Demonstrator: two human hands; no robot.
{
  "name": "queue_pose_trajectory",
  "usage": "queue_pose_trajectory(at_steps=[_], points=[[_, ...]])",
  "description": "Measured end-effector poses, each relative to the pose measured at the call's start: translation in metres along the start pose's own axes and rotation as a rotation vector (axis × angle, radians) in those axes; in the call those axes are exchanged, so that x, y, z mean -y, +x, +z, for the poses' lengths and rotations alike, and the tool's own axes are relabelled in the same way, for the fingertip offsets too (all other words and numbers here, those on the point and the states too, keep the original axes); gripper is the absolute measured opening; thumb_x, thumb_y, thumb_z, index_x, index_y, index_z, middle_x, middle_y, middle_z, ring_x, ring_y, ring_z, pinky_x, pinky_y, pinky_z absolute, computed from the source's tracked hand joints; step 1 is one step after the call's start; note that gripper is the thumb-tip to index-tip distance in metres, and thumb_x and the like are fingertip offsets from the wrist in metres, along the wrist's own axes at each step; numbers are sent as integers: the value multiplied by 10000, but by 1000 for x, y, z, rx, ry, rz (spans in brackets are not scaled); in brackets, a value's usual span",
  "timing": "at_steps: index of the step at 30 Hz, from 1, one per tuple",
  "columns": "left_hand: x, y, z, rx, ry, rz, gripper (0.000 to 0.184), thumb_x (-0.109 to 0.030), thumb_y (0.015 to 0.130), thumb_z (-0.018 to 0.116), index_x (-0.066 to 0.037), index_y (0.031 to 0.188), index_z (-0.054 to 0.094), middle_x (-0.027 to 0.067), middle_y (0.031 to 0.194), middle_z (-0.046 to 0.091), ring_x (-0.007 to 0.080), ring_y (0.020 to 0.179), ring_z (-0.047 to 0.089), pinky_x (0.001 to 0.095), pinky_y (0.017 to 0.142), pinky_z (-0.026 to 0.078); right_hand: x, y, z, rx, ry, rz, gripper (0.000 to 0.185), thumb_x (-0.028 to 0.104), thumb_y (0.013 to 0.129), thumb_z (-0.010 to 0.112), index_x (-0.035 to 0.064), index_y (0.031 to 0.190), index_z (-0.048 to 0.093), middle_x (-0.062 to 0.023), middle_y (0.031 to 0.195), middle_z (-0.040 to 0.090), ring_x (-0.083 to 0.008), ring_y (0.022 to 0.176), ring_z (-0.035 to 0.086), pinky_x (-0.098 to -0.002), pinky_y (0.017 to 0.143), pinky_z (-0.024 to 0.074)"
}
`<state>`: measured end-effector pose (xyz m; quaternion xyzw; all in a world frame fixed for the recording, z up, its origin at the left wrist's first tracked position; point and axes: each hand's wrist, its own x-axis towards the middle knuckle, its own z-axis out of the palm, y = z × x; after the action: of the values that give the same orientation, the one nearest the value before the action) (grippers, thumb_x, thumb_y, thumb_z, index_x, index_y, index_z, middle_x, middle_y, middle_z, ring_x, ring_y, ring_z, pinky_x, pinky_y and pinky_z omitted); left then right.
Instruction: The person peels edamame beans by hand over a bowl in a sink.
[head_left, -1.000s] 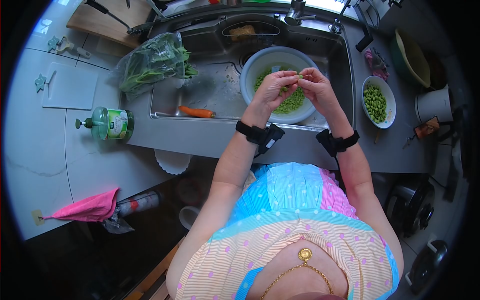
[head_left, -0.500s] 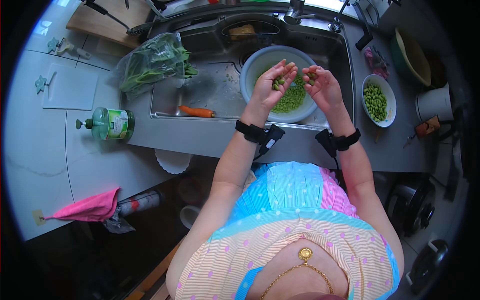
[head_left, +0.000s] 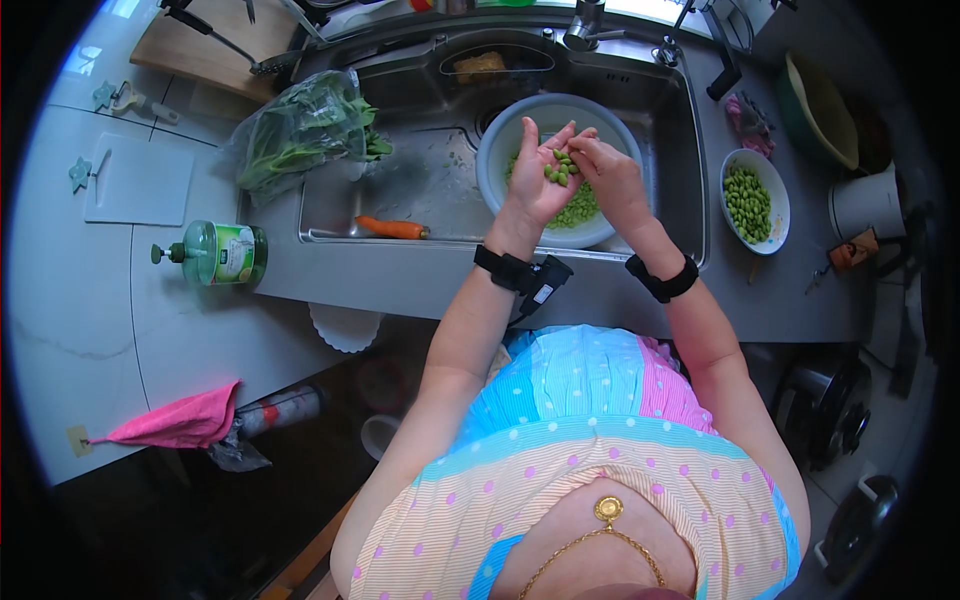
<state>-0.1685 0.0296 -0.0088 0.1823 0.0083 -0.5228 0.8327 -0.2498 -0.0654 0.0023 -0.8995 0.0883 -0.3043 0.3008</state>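
Palm up over the basin, my left hand (head_left: 540,180) is open, with several green beans (head_left: 562,168) lying on its palm. The fingers of my right hand (head_left: 610,178) are bent together at those beans; whether a bean is between its fingertips is too small to tell. Below both hands, the pale blue basin (head_left: 490,165) stands in the steel sink (head_left: 430,190) and holds many small green pieces (head_left: 578,210). To the right, a white bowl (head_left: 780,228) on the counter is full of green beans (head_left: 747,203).
A carrot (head_left: 392,228) and a bag of leafy greens (head_left: 305,135) lie at the sink's left. Further left are a soap bottle (head_left: 228,252) and a white board (head_left: 140,178). The faucet (head_left: 585,28) rises behind the basin; a green basin (head_left: 818,110) leans at the right.
My hands came apart after touching, and my left palm opened upward with beans. Since then my right hand has moved left, its fingers now at the beans on my left palm.
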Motion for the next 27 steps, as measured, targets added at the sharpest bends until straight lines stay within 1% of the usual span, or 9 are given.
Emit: queue_pose_trajectory(at_steps=[6,9,12,15,18,20,22,25,27], points=[[0,1,-2,-11,-24,24,734,-594,851,333,0,1279,292,169,1209,454,240,1104,461,355,952,372,4,-4,-1,-28,-101,-69,95,134,842,524,44,867,538,-126,731,572,-283,672,600,-348,559,484],[-3,0,-2,-3,-82,37,673,-550,868,343,12,1239,326,205,1221,436,289,1139,440,384,976,378,8,-4,-10,-97,229,259,85,119,857,512,39,873,534,-110,739,582,-226,646,610,-311,550,488],[-4,-2,2,0,-122,53,669,-541,868,357,15,1237,322,202,1228,426,303,1165,416,408,998,358,-11,-5,-25,15,1136,713,111,110,862,517,20,921,544,-79,769,604,-142,612,599,-252,545,487],[-4,1,6,-1,-124,55,666,-540,866,366,16,1229,328,199,1232,422,310,1182,396,422,1018,332,-9,-3,-32,-36,1407,878,164,107,852,541,-3,974,547,-40,767,599,-85,624,574,-189,559,470],[0,0,12,-6,-114,47,664,-546,862,370,13,1218,337,197,1243,414,310,1191,386,422,1022,321,-1,-4,-42,-69,1489,909,198,88,841,543,-16,1010,545,-24,731,580,-71,649,559,-171,577,451],[2,1,15,4,-111,39,668,-553,859,370,11,1215,340,197,1248,410,311,1198,377,418,1018,322,-23,-11,-44,76,1471,818,194,85,827,551,-18,992,565,-25,737,583,-70,669,547,-180,604,444],[3,2,18,29,-115,30,679,-564,855,367,9,1218,337,198,1254,406,311,1203,371,413,1007,330,-14,-13,-45,95,1241,735,191,89,812,565,-11,973,589,-22,746,591,-72,675,541,-193,618,441],[8,1,19,51,-117,35,694,-578,850,364,8,1221,334,200,1257,403,315,1201,368,408,992,340,4,-16,-32,26,619,568,181,120,781,608,22,931,635,-32,762,614,-87,686,558,-219,624,440],[9,0,21,50,-116,43,696,-581,850,359,8,1219,332,201,1257,403,319,1196,370,411,989,340,6,-21,-24,-10,565,438,190,117,778,606,21,940,627,-47,756,609,-91,687,563,-226,622,441]])
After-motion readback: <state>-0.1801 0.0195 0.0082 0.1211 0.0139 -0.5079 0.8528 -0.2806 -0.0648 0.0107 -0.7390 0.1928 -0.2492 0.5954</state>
